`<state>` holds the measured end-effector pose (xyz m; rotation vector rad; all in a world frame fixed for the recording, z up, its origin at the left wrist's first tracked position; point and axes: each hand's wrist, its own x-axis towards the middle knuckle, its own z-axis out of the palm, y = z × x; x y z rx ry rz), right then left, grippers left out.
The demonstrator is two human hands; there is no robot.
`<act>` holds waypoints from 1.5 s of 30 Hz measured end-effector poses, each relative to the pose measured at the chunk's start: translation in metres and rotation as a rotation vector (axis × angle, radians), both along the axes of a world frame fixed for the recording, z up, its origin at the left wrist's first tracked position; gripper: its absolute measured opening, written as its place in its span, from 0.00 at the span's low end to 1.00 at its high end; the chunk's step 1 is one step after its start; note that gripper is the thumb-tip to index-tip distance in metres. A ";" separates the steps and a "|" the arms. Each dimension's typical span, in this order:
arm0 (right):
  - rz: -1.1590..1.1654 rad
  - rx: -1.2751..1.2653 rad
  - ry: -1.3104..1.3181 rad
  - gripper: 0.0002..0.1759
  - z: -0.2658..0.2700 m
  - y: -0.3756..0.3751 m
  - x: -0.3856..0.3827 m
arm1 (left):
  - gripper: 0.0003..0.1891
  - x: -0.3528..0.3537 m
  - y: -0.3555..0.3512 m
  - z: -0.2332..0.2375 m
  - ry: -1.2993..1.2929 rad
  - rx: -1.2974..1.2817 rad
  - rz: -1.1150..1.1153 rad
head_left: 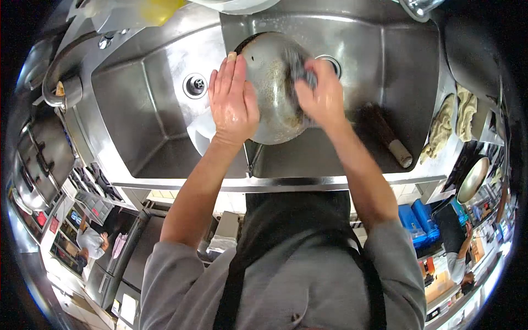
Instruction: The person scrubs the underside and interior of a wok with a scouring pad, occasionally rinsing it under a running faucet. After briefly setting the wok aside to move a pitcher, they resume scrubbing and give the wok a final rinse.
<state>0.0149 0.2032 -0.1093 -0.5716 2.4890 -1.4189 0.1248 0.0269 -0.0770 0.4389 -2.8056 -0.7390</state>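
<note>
A round metal pan (269, 91) with brown, burnt-looking patches rests over the divider of the double sink (253, 157). Flat against its left side lies my left hand (234, 102), fingers stretched out and wet, with a pale wrap at one fingertip. My right hand (324, 93) is closed on a grey scrubber (301, 71), pressed to the pan's right side and smeared by motion. Below my left hand a white rounded thing (201, 132) shows in part; its kind is hidden. A dark-bristled brush with a whitish handle (400, 154) lies in the right basin.
Crumpled beige cloths (440, 132) lie on the right ledge, near a frying pan (474, 179). A curved faucet (52, 82) stands left, a white container (239, 4) at the back. Other people appear lower left (91, 242) and lower right (456, 264).
</note>
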 end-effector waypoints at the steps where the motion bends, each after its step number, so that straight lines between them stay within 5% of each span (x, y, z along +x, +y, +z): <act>1: 0.058 0.044 0.009 0.21 0.010 0.011 0.021 | 0.27 0.000 0.000 -0.002 0.009 0.005 0.005; 10: 0.084 0.151 0.210 0.21 -0.011 -0.062 -0.063 | 0.27 0.001 -0.001 -0.004 -0.019 -0.015 0.017; 15: 0.178 0.013 0.090 0.21 0.037 -0.010 0.040 | 0.28 0.000 0.003 -0.003 0.008 0.009 0.014; 18: 0.268 0.087 0.010 0.22 0.039 -0.005 0.039 | 0.27 -0.002 -0.001 -0.003 -0.014 0.042 0.027; 19: 0.229 -0.002 0.182 0.21 0.027 -0.012 0.024 | 0.28 -0.001 -0.001 -0.003 -0.011 0.027 0.017; 21: 0.029 0.082 0.028 0.21 0.011 -0.039 -0.023 | 0.29 -0.001 -0.001 -0.004 0.003 0.014 0.013; 23: 0.046 0.114 0.173 0.21 -0.013 -0.070 -0.073 | 0.29 0.000 -0.002 -0.005 0.006 0.009 0.009; 28: 0.042 0.036 0.100 0.22 -0.003 -0.057 -0.056 | 0.29 -0.001 0.002 -0.005 -0.041 0.011 -0.012; 30: -0.124 -0.027 0.108 0.23 -0.021 -0.037 -0.044 | 0.28 -0.001 0.000 -0.004 -0.056 -0.011 0.001; 32: -0.202 0.050 -0.345 0.24 -0.040 0.001 -0.042 | 0.28 0.001 -0.001 -0.003 -0.037 -0.023 0.010; 35: -0.190 0.133 -0.217 0.25 -0.054 0.015 -0.034 | 0.28 -0.002 0.002 -0.003 -0.014 -0.010 0.016; 38: -0.002 0.027 -0.009 0.22 -0.006 -0.031 -0.044 | 0.28 -0.002 0.002 -0.002 -0.035 0.025 0.008; 45: -0.189 0.034 -0.221 0.25 -0.045 0.022 -0.031 | 0.29 -0.003 0.000 -0.004 -0.026 0.004 -0.001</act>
